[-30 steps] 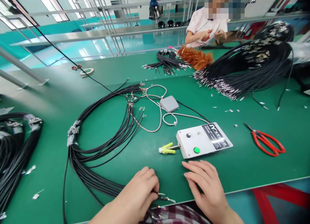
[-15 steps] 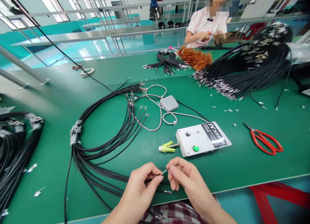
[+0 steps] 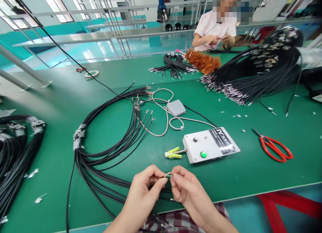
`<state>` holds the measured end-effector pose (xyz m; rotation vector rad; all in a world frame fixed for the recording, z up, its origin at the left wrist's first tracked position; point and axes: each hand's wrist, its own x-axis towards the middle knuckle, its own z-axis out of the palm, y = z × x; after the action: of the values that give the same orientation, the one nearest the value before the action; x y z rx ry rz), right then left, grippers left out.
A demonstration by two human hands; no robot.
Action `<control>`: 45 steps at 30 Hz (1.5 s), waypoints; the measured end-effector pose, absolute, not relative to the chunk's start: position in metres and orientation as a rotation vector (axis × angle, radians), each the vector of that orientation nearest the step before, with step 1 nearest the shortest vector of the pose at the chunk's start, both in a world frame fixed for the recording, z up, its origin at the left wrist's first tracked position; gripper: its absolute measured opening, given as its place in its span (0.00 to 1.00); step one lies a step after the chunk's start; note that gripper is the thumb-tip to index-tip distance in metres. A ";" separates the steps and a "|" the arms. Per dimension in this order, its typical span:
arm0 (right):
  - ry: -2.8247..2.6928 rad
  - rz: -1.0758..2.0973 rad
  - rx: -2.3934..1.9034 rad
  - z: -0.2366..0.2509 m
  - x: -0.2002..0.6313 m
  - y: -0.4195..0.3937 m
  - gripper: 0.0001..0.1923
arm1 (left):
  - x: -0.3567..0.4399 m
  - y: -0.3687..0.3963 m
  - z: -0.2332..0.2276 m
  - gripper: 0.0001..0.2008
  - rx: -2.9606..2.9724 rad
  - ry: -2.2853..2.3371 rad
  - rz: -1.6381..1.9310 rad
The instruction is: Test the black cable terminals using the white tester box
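My left hand [image 3: 144, 189] pinches the end of a black cable [image 3: 110, 181] from the looped bundle [image 3: 105, 149] on the green table [image 3: 251, 172]. My right hand [image 3: 187, 189] meets it, fingertips closed on the thin stripped wire tip [image 3: 168, 174] sticking out of that cable. Both hands hover just above the near table edge. A white test box [image 3: 211, 145] with a green button and a yellow-green clip [image 3: 173, 154] lies just beyond my hands.
A grey foot pedal [image 3: 175, 107] with a grey cord sits behind the box. Red scissors [image 3: 274, 148] lie to the right. Large black cable bundles lie at the far right [image 3: 254, 75] and left edge [image 3: 15, 149]. A person works across the table, beside an orange wire bundle [image 3: 202, 61].
My hands rose off the table and came together: the left lifted a cable end, and the right, flat on the table a second ago, now pinches its wire tip.
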<state>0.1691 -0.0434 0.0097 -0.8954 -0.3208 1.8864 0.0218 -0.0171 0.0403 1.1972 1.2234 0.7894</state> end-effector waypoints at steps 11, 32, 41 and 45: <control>-0.522 1.778 -1.052 0.014 0.162 -0.038 0.20 | 0.019 -0.018 0.036 0.10 1.177 1.157 0.759; -0.540 1.747 -1.049 0.013 0.149 -0.032 0.22 | 0.026 -0.019 0.036 0.15 0.778 1.061 0.908; -0.568 1.722 -1.042 0.010 0.146 -0.034 0.21 | 0.026 -0.019 0.036 0.14 0.677 1.006 0.913; -0.578 1.686 -1.054 0.011 0.144 -0.031 0.19 | 0.024 -0.018 0.035 0.13 0.653 0.978 0.925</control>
<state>0.1438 -0.0309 0.0110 -1.0535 -0.5782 1.6858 0.0242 -0.0181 0.0355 0.6533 0.9782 0.9249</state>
